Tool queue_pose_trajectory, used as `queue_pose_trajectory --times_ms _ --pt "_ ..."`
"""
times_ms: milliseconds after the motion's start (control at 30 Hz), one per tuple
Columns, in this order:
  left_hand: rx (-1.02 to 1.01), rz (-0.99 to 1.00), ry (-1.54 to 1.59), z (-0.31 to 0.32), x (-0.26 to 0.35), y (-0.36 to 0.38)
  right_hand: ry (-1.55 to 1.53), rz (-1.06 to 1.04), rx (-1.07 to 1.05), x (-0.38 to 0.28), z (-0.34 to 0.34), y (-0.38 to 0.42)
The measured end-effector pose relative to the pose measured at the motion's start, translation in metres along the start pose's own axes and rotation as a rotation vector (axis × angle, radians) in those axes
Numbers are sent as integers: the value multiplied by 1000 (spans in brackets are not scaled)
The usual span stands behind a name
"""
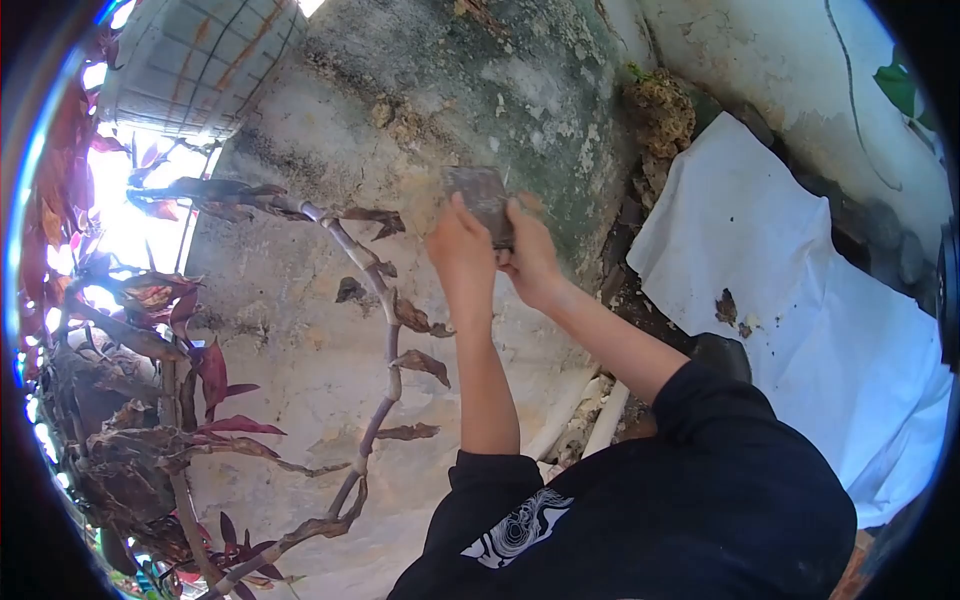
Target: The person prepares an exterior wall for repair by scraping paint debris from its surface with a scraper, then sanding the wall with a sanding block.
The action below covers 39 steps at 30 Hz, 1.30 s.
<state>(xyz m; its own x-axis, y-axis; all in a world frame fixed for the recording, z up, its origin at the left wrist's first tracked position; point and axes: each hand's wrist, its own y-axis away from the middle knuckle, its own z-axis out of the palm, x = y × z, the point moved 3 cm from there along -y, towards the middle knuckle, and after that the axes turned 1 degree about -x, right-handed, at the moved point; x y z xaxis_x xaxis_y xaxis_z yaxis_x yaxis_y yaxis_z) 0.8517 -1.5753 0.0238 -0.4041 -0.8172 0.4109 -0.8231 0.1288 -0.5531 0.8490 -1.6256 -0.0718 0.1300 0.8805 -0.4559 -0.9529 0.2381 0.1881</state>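
Observation:
A flat, grey-brown rectangular block [478, 200] with a worn, dusty face is held up in front of the stained wall [400, 130]. Its exact kind I cannot make out. My left hand [462, 243] grips its lower left side, thumb up along the face. Around its lower right edge the fingers of my right hand [530, 252] are closed, slightly blurred. Whether the block touches the wall behind it cannot be told from this angle.
A bent plant stem [388, 330] with dry leaves arches close to my left forearm. Purple-leaved plants [215, 385] crowd the left. On the right a white cloth [740, 230] lies over dark stones, and pale pipes [605, 418] run beneath my right arm.

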Motion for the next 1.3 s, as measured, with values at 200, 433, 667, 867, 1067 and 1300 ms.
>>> queue_pose_trajectory --times_ms 200,433,667,867,1067,1300 --pt "-382 -109 -94 66 -27 35 -187 297 -67 33 -91 17" --pt "-517 -275 -172 68 -58 86 1088 -470 -40 13 -126 69" --pt "-559 -221 -286 51 -53 117 1532 -824 -126 44 -95 88" --pt "-492 -417 367 13 -55 113 1215 -685 -144 33 -64 66" --pt "-220 -351 633 -77 -42 137 1082 -884 -8 7 19 37" --pt "-373 -539 603 -132 -98 233 900 -842 99 32 55 -1"
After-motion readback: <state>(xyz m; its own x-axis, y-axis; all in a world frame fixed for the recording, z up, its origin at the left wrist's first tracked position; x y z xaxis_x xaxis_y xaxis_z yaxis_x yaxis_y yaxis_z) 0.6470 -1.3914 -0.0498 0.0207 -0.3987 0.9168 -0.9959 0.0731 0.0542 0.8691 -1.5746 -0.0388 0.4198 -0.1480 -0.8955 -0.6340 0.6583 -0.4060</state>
